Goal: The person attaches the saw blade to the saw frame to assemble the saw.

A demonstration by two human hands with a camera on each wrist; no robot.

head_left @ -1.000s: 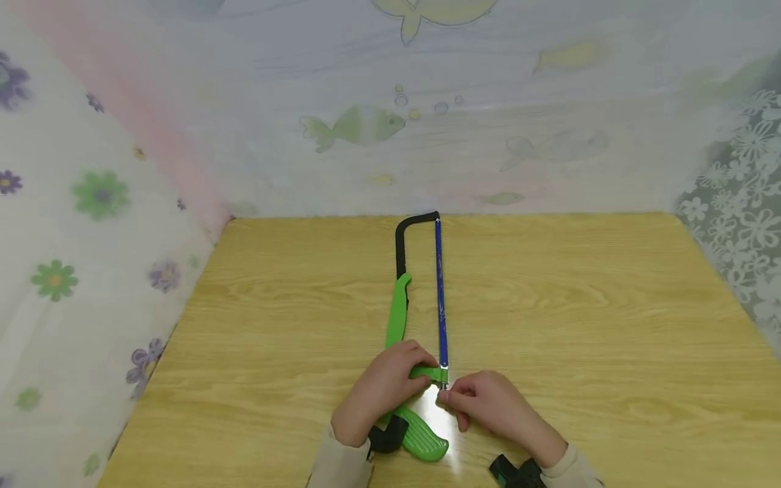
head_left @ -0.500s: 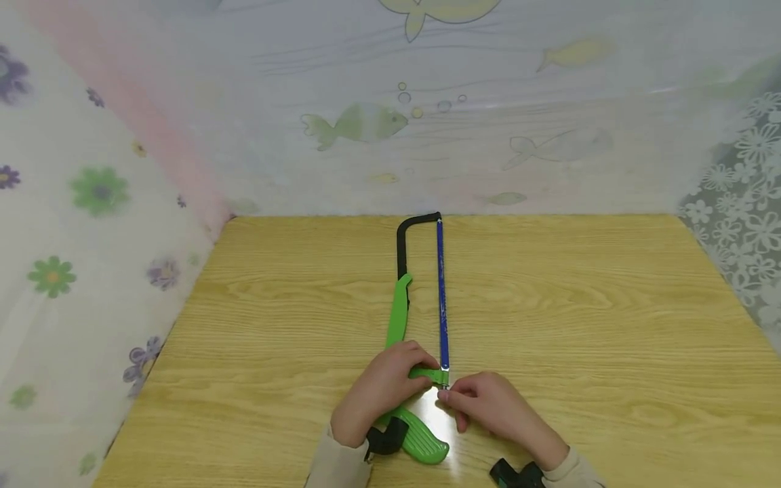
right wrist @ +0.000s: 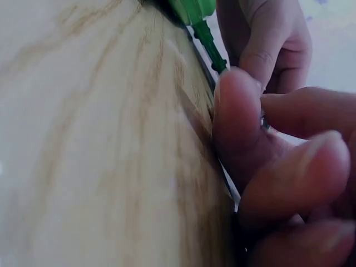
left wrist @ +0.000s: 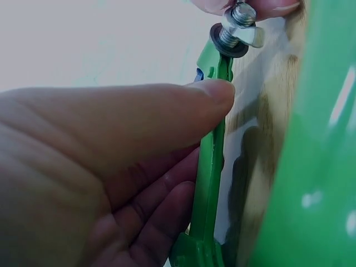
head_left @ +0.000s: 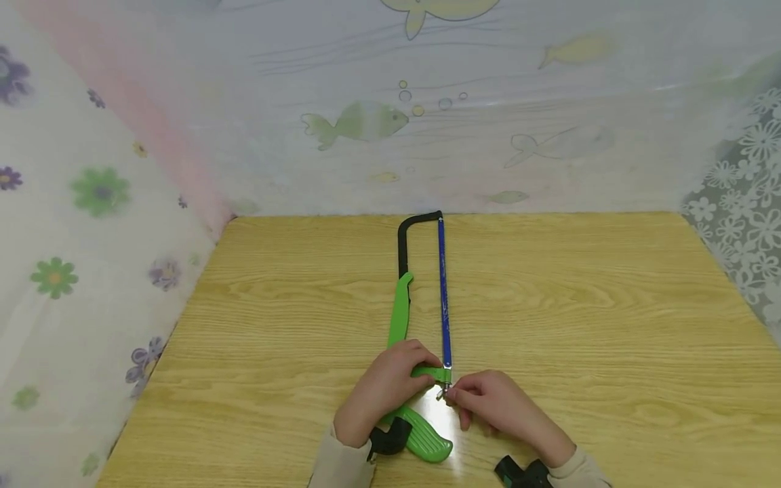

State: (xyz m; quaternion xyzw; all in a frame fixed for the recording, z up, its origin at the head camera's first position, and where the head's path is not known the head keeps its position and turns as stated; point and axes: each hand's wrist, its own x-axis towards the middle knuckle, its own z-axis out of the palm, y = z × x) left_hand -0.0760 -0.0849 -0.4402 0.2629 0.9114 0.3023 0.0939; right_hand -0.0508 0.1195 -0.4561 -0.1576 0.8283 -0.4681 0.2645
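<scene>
A hacksaw lies on the wooden table, with a black front frame (head_left: pixel 403 247), a green handle (head_left: pixel 429 439) and a blue blade (head_left: pixel 445 291) along its right side. My left hand (head_left: pixel 393 376) grips the green crosspiece (left wrist: pixel 207 183) at the blade's near end, thumb on one side and fingers on the other. Beyond the thumb, a threaded bolt with a silver wing nut (left wrist: pixel 247 34) sticks out of the crosspiece. At this nut my right hand (head_left: pixel 500 405) pinches with thumb and forefinger; its fingertips hide part of the nut in the right wrist view.
The wooden table (head_left: pixel 579 291) stretches away on both sides of the saw. A wall covering with fish drawings (head_left: pixel 366 122) stands at the table's far edge, close to the saw's tip. Flowered coverings (head_left: pixel 97 190) hang at the sides.
My right fingertips have shifted slightly at the wing nut, and more of the nut shows beside them. My left hand keeps its grip on the crosspiece.
</scene>
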